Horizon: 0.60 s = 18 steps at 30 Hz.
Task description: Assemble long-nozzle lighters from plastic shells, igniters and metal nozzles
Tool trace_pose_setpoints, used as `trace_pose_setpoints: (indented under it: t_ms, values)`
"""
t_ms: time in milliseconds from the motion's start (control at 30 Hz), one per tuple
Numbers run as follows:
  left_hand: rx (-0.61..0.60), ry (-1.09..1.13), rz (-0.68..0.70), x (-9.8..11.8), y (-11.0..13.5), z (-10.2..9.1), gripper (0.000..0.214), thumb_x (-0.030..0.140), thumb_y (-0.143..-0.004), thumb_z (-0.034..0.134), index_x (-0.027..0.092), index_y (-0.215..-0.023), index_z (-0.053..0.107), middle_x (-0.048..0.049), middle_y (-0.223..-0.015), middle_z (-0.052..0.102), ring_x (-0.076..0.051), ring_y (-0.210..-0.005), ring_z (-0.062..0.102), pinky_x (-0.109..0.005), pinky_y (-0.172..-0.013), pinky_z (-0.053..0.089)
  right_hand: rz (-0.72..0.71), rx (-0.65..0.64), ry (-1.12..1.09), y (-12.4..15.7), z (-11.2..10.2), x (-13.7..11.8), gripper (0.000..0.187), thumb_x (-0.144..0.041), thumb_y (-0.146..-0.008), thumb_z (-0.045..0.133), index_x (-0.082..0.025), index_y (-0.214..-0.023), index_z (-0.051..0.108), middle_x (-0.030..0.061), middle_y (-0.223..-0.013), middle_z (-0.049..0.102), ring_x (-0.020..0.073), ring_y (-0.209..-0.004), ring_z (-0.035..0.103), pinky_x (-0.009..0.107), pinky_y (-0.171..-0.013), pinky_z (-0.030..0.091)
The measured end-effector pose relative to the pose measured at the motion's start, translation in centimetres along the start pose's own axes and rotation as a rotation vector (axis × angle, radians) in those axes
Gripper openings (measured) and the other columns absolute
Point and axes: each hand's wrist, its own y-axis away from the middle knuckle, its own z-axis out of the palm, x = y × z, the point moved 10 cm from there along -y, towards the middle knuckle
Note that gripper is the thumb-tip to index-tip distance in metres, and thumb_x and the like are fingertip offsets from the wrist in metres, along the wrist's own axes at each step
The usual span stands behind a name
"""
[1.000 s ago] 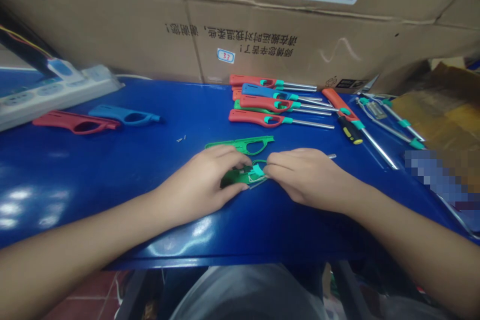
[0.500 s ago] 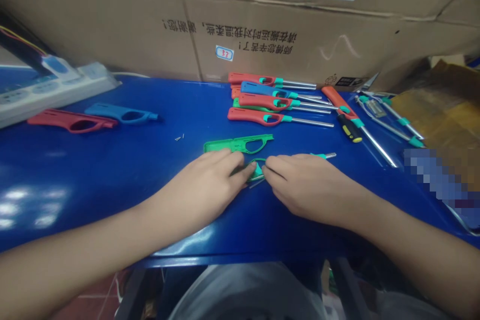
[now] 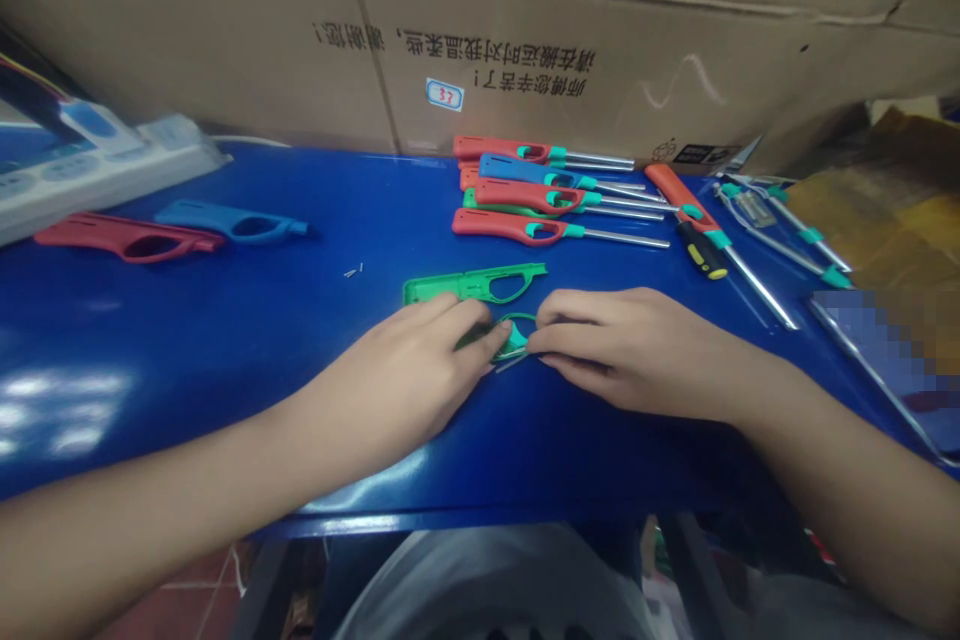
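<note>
On the blue table (image 3: 225, 340), my left hand (image 3: 405, 375) and my right hand (image 3: 622, 345) meet over a green lighter body (image 3: 510, 335) that lies flat; both grip it with their fingertips, and most of it is hidden under them. Just beyond my left fingers lies a loose green shell half (image 3: 472, 285). The lighter's metal tube is covered by my right hand.
A stack of finished red, blue and green lighters (image 3: 540, 195) sits behind. A yellow-black screwdriver (image 3: 701, 255) and bare metal tubes (image 3: 795, 240) lie right. Red (image 3: 124, 238) and blue (image 3: 232, 220) shell halves lie left, near a power strip (image 3: 90, 170). Cardboard boxes (image 3: 480, 30) wall the back.
My right hand has slid slightly up and left, now covering the lighter's metal tube tip. My left hand has flattened over the green body. The view has shifted a little.
</note>
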Motion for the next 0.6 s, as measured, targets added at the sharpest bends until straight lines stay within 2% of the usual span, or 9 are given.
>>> trace_pose_setpoints:
  t_ms: [100, 200, 300, 400, 600]
  values:
    - [0.009, 0.032, 0.001, 0.0, -0.1, -0.2, 0.034, 0.025, -0.106, 0.045, 0.014, -0.132, 0.064, -0.0142, -0.118, 0.065, -0.03, -0.106, 0.063, -0.047, -0.089, 0.059, -0.029, -0.04, 0.017, -0.3, 0.7, -0.6, 0.019, -0.024, -0.106, 0.047, -0.021, -0.11, 0.065, 0.005, -0.11, 0.066, 0.016, -0.085, 0.062, 0.029, -0.069, 0.044]
    - [0.018, 0.027, 0.012, 0.0, -0.1, -0.4, 0.034, 0.025, -0.106, 0.046, 0.014, -0.131, 0.065, -0.0147, -0.118, 0.066, -0.03, -0.105, 0.064, -0.047, -0.088, 0.06, 0.012, -0.031, -0.091, -0.5, 0.7, -0.3, 0.013, -0.023, -0.104, 0.05, -0.02, -0.099, 0.062, 0.0044, -0.104, 0.064, 0.0149, -0.083, 0.06, 0.027, -0.07, 0.044]
    - [0.026, 0.026, 0.025, -0.1, -0.2, -0.5, 0.034, 0.025, -0.105, 0.047, 0.014, -0.131, 0.066, -0.0145, -0.12, 0.067, -0.03, -0.106, 0.065, -0.047, -0.089, 0.06, 0.107, 0.041, -0.28, -0.4, 0.0, 0.9, 0.006, -0.017, -0.097, 0.056, -0.02, -0.093, 0.058, 0.0007, -0.092, 0.062, 0.0114, -0.074, 0.056, 0.023, -0.066, 0.042]
    - [0.024, 0.039, 0.036, -0.3, -0.1, -0.4, 0.034, 0.025, -0.106, 0.047, 0.014, -0.132, 0.065, -0.0144, -0.122, 0.067, -0.029, -0.107, 0.066, -0.046, -0.09, 0.06, 0.209, 0.112, -0.408, -0.2, -0.4, 2.6, 0.009, -0.013, -0.089, 0.06, -0.021, -0.091, 0.056, -0.004, -0.078, 0.057, 0.0084, -0.061, 0.051, 0.021, -0.059, 0.039]
    - [0.09, 0.084, 0.064, -0.2, 0.0, -1.2, 0.033, 0.026, -0.105, 0.05, 0.014, -0.131, 0.065, -0.0118, -0.126, 0.071, -0.028, -0.108, 0.069, -0.043, -0.093, 0.059, 0.25, 0.051, -0.496, -0.2, 0.7, 3.8, 0.01, -0.012, -0.086, 0.061, -0.02, -0.09, 0.057, -0.008, -0.067, 0.046, 0.0076, -0.056, 0.045, 0.02, -0.057, 0.035]
